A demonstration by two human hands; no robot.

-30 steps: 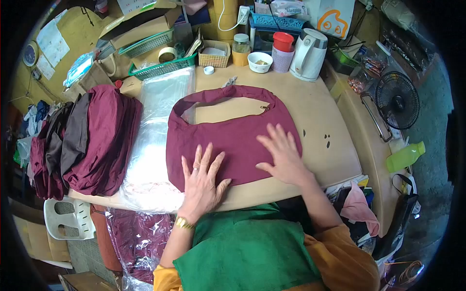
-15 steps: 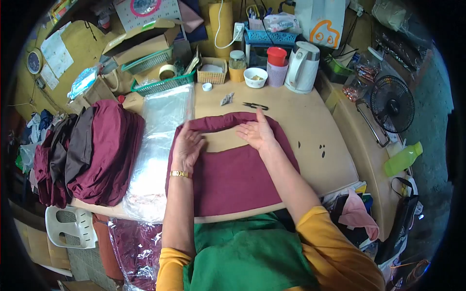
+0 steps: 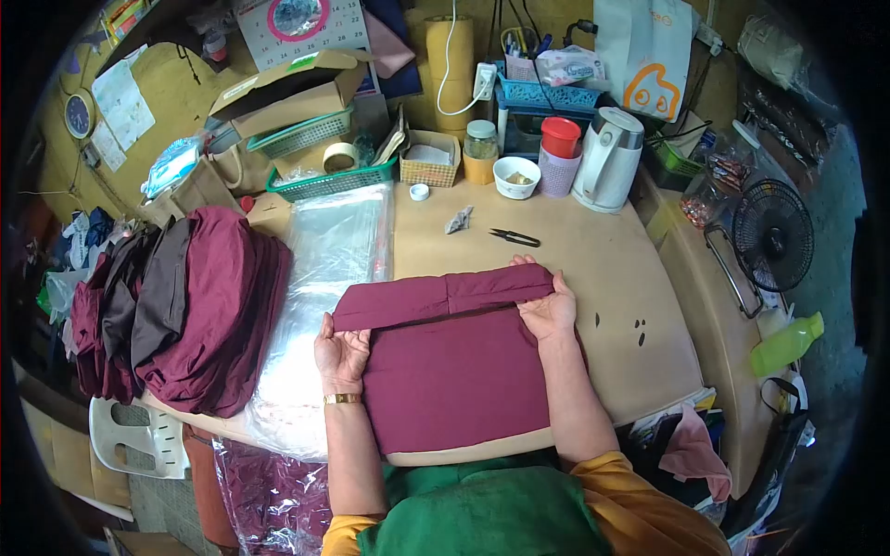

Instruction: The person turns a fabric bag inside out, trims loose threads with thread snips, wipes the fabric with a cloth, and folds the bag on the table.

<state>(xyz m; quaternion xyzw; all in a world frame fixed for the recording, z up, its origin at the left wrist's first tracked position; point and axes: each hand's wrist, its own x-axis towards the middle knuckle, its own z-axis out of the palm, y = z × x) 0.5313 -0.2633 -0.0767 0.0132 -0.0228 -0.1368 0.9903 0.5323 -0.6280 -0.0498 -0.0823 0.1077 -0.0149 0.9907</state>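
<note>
A folded maroon garment (image 3: 454, 385) lies flat on the table in front of me, its lower edge near the table's front edge. Along its far side runs a wide maroon band (image 3: 394, 299) with a seam near its middle. My left hand (image 3: 343, 354) grips the band's left end, palm turned up, a gold bracelet at the wrist. At the other end, my right hand (image 3: 550, 310) holds the band, some of its fingers hidden by the cloth. A narrow dark gap shows between band and body.
Clear plastic bags (image 3: 320, 278) lie left, beside a pile of maroon and dark garments (image 3: 209, 315). Black thread snips (image 3: 514, 237) and a crumpled scrap (image 3: 458, 221) lie beyond the band. Farther back stand a white kettle (image 3: 604, 162), a bowl (image 3: 516, 178) and a green basket (image 3: 334, 181).
The band has come down toward the garment's body, closing most of the opening that showed the table. Both hands have moved nearer me and taken hold of its ends.
</note>
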